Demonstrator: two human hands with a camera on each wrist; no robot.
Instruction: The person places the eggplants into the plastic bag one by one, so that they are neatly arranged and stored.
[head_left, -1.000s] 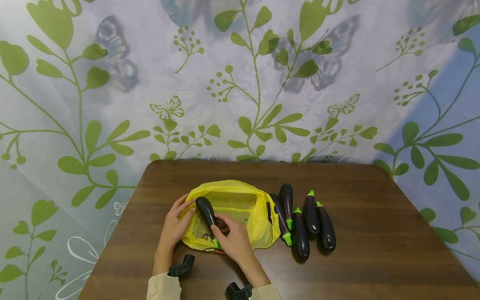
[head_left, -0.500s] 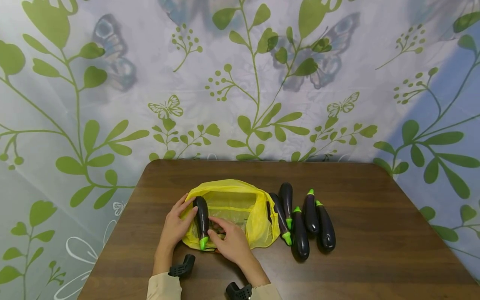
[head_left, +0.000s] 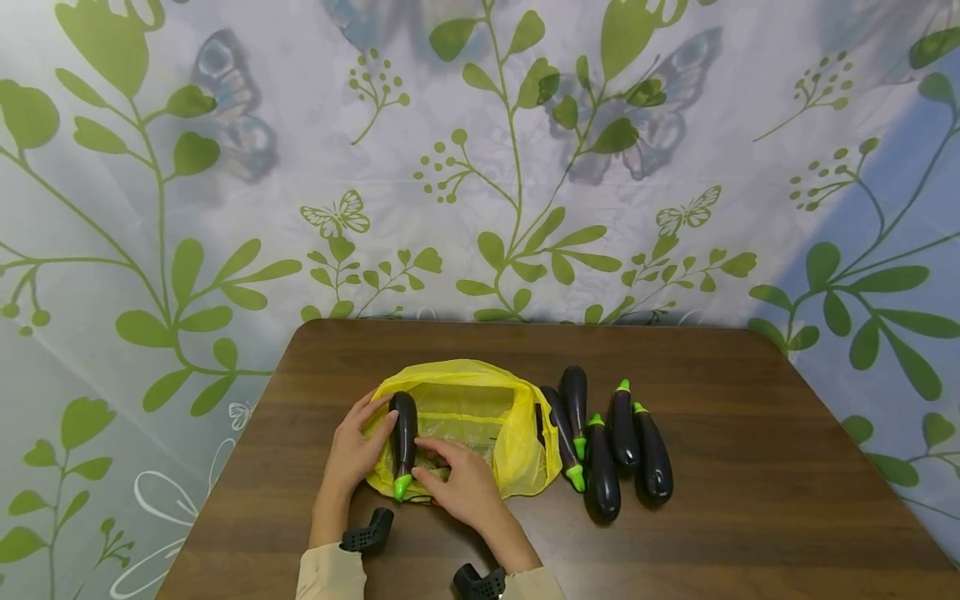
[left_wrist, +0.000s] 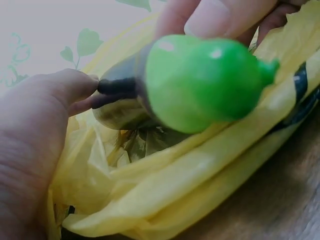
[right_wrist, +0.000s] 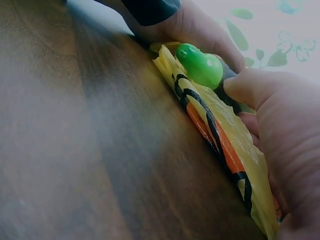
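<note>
A dark purple eggplant (head_left: pixel 404 433) with a bright green cap lies over the opening of a yellow plastic bag (head_left: pixel 465 371), its cap toward the person. My left hand (head_left: pixel 356 446) grips the bag's left rim, the thumb touching the eggplant's side. From the right, my right hand (head_left: pixel 461 483) touches the same eggplant with thumb and index fingertips, a gap between them. In the left wrist view the green cap (left_wrist: pixel 205 85) hides part of the right fingers. The right wrist view shows the right thumb (right_wrist: pixel 245 87) against the eggplant beside its cap.
Several more eggplants (head_left: pixel 602 471) lie on the brown wooden table (head_left: pixel 750 467), right of the bag; one (head_left: pixel 558 425) lies against the bag's right edge. Black and orange print (right_wrist: pixel 220 135) marks the bag's near rim. Behind the table hangs a leaf-patterned cloth (head_left: pixel 465 167).
The eggplant has swung from a slant to nearly upright in the head view, its cap moving left. My right hand has loosened its hold; my left hand stays at the bag's rim.
</note>
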